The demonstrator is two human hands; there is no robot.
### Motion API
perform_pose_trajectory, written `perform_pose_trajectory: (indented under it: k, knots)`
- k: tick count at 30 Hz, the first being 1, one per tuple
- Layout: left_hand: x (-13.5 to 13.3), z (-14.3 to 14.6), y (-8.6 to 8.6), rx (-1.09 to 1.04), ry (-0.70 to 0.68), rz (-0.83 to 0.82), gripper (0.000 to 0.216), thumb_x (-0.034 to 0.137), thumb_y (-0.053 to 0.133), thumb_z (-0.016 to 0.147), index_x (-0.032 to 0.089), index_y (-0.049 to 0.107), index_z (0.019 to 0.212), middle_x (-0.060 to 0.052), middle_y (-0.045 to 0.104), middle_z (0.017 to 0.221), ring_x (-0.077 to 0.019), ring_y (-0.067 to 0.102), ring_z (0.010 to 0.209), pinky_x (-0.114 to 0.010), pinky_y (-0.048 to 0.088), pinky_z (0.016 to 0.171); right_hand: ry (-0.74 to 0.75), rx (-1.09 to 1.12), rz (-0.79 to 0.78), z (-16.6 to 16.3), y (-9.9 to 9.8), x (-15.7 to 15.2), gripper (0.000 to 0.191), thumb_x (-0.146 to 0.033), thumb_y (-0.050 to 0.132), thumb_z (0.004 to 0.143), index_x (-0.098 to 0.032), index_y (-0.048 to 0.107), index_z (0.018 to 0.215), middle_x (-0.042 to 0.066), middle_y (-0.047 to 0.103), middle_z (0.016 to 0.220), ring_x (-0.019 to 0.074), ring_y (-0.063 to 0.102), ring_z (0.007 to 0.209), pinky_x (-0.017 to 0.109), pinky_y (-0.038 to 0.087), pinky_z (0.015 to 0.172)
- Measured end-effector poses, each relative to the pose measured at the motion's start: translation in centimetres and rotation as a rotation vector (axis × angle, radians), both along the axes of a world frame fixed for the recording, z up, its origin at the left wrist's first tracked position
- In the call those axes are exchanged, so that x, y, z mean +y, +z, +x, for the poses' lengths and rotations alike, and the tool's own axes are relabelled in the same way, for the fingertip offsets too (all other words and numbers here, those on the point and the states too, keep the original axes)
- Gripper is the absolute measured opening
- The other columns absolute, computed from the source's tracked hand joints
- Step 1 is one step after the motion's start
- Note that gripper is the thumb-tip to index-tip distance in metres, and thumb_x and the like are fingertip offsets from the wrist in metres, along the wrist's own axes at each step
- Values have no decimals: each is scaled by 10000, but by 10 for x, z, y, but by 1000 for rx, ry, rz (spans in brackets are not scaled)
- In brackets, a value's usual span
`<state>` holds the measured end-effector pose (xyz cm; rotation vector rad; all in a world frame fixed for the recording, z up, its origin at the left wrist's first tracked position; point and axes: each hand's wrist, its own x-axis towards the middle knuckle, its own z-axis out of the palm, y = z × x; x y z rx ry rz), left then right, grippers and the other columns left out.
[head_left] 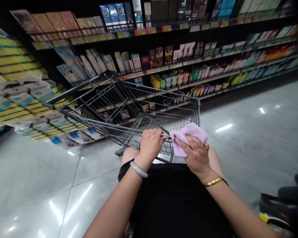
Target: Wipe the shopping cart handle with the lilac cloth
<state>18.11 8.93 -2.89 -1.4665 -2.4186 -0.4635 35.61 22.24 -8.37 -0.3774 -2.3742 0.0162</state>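
Observation:
A metal shopping cart stands sideways in front of me, its wire basket holding no goods that I can see. My left hand, with a pale bangle at the wrist, is closed around the near top rail of the cart. To its right, my right hand presses a lilac cloth against the same rail near the cart's corner. Its fingers are bent over the cloth, which bunches above and beside them. The rail under the cloth is hidden. A gold bracelet circles my right wrist.
Behind the cart run store shelves with boxes, bottles and tubes. Yellow and white packages hang on a display at the left. Glossy grey floor stretches to the right. A dark bag-like object with straps sits at the lower right, partly blurred.

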Motion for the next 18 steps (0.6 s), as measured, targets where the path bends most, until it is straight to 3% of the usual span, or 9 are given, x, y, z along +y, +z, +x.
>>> perform_pose_trajectory:
  k: [3,5,7,10,13,18]
  knots:
    - [-11,-20,4,26,49,23,284,472,506,940,263,646,1072,-51,678,1046,-233,570,1009,-414,308,962,-51,55,-27,-9,-3,10,740,-111,493,798,-289,330,1498,60,629,1282,254,528,1199,408,241,985]
    - [-16,-31,6,35,59,-30,304,511,511,925,251,668,929,-44,686,920,-236,582,940,-416,321,922,-96,75,-87,-22,-1,6,760,-98,479,784,-248,306,1509,79,640,1250,274,522,1194,431,236,986]
    - [-16,-35,7,40,74,-83,339,522,509,921,234,650,811,-43,670,806,-235,578,859,-402,338,829,-77,44,-137,-38,4,-5,744,-84,480,770,-256,356,1483,85,629,1266,296,510,1193,458,232,991]
    - [-13,-33,6,69,122,-94,275,458,544,917,227,624,790,-43,658,791,-237,565,845,-386,324,769,34,-7,-167,-57,12,-18,724,-60,480,749,-275,425,1437,70,596,1331,298,487,1219,466,247,1010]
    - [-9,-31,4,77,139,-77,226,416,546,921,230,614,813,-40,654,812,-232,557,862,-380,315,769,99,-19,-186,-61,13,-11,691,-44,464,747,-282,473,1396,47,583,1349,275,475,1243,454,276,1039]
    - [-5,-37,1,67,154,-51,296,440,480,948,227,613,792,-52,654,802,-235,546,850,-390,301,755,64,147,-299,-70,7,3,638,-16,434,716,-208,539,1315,85,602,1269,265,480,1227,473,334,1082]
